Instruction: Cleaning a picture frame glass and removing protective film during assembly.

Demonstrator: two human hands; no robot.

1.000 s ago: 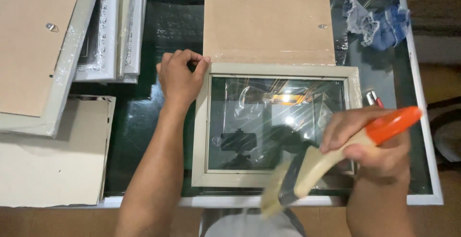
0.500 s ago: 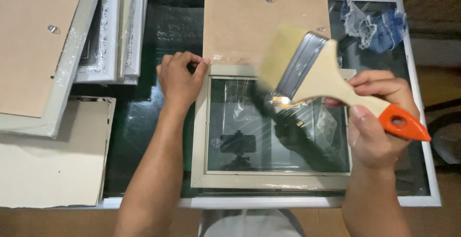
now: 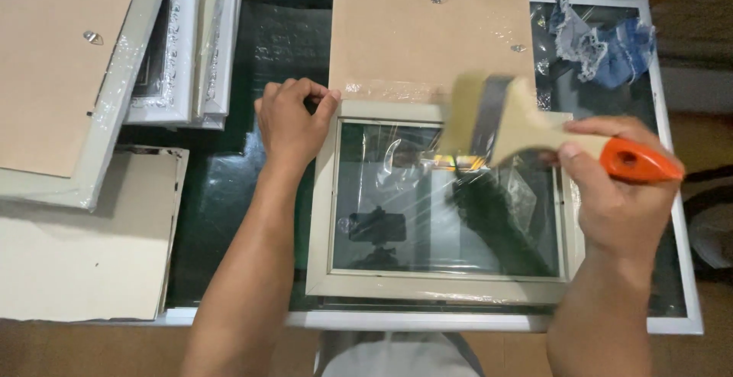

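Two hands are at work here, and I read the whole moment off how the brush (image 3: pixel 504 121) sits against the frame (image 3: pixel 447 205). My right hand (image 3: pixel 611 194) is closed round the brush's orange grip, fingers wrapped and thumb over the top, out past the frame's right rail. From there the brush runs leftward and a little far, so its long axis lies nearly across the frame, with the bristles over the far rail, about mid-width. They are blurred, so I cannot tell whether they touch the rail or the glass (image 3: pixel 443 201) or ride just above

My left hand (image 3: pixel 294 121) is on the far left corner of the frame, fingers curled over the rail and thumb tip pinching its edge, palm down on the dark table (image 3: pixel 221 194). It is the nearer hand to the frame; the right one reaches it only through the brush

The frame lies flat in the middle of the table, long side left to right, its near rail close to the table's near edge. Loose clear film wrinkles along the far rail and over the glass. A brown board (image 3: pixel 427 33) lies just beyond it, touching or overlapping the far rail. More frames (image 3: pixel 183 48) are stacked at far left, a pale board (image 3: pixel 84 239) lies at near left, and a blue rag (image 3: pixel 603 37) sits at the far right corner, well apart from both hands
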